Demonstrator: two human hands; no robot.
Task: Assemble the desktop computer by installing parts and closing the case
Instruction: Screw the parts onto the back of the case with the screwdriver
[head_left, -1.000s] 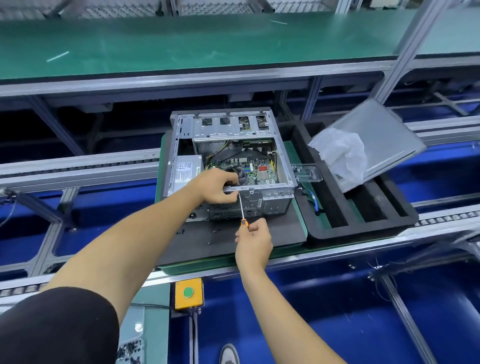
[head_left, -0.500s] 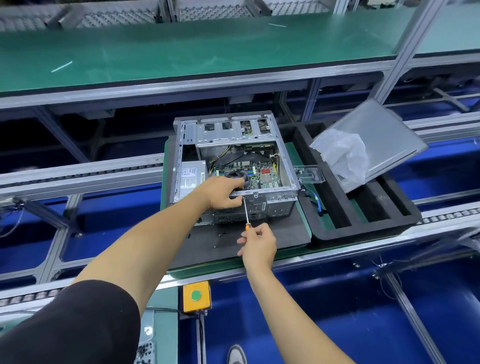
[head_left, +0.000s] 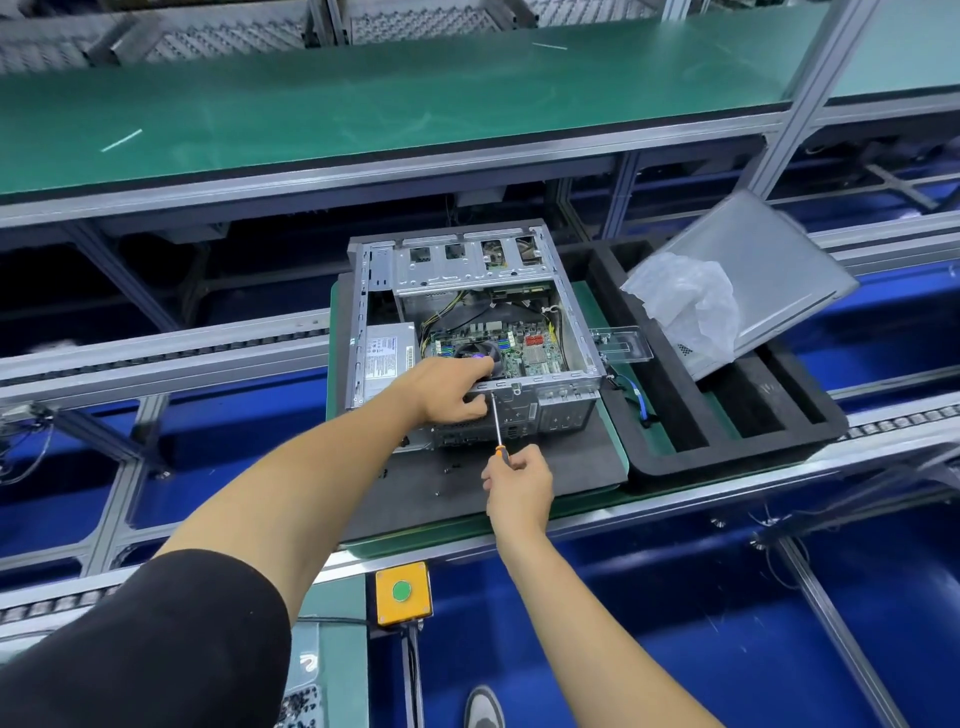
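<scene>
An open silver computer case (head_left: 571, 382) lies on a dark mat (head_left: 467, 488), its motherboard (head_left: 524, 345) and power supply (head_left: 387, 356) showing inside. My left hand (head_left: 452, 389) grips the case's near rear edge, fingers curled over it next to the fan. My right hand (head_left: 517, 483) holds an orange-handled screwdriver (head_left: 497, 423), whose tip touches the rear panel just below that edge, beside my left fingers. The grey side panel (head_left: 769, 270) leans on the foam tray at the right.
A black foam tray (head_left: 727, 452) with slots sits right of the case; a crumpled plastic bag (head_left: 685, 301) and a clear plastic piece (head_left: 623, 343) lie by it. A yellow box with a green button (head_left: 402, 592) is mounted at the conveyor's near rail. A green shelf (head_left: 363, 104) runs behind.
My head view has shifted a little; both hands stay at the case's rear edge, with the screwdriver held against the same spot.
</scene>
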